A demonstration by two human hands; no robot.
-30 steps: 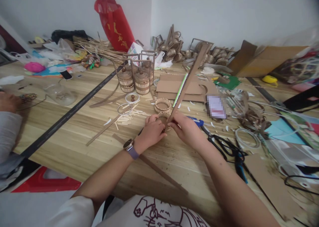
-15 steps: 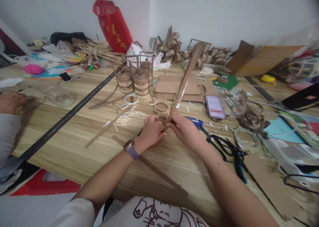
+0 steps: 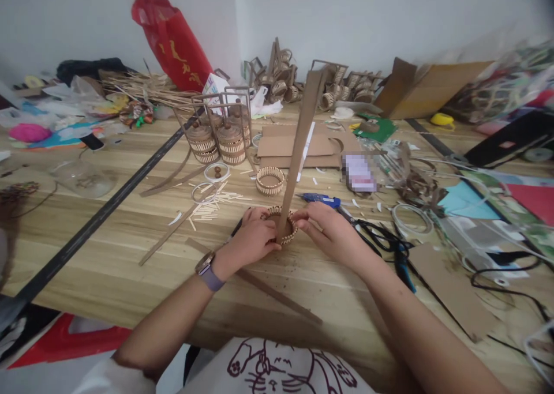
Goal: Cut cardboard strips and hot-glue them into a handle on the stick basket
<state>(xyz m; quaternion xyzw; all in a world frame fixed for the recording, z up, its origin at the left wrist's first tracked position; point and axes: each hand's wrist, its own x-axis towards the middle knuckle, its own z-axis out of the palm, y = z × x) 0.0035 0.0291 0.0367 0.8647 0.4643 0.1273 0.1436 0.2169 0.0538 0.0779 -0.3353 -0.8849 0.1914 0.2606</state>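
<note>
**A:** Head view: where is the wicker ring [image 3: 286, 228]?

**B:** On the table [image 3: 130, 255], between both hands.

**A:** Fingers?

**B:** The left hand [image 3: 253, 245] curls around its side. The right hand [image 3: 331, 235] pinches the opposite rim. A cardboard strip [image 3: 300, 140] rises from it.

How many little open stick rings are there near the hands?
2. One ring is held between the left hand and right hand; a second ring lies just beyond it on the table. The pile by the wall may hide more.
</note>
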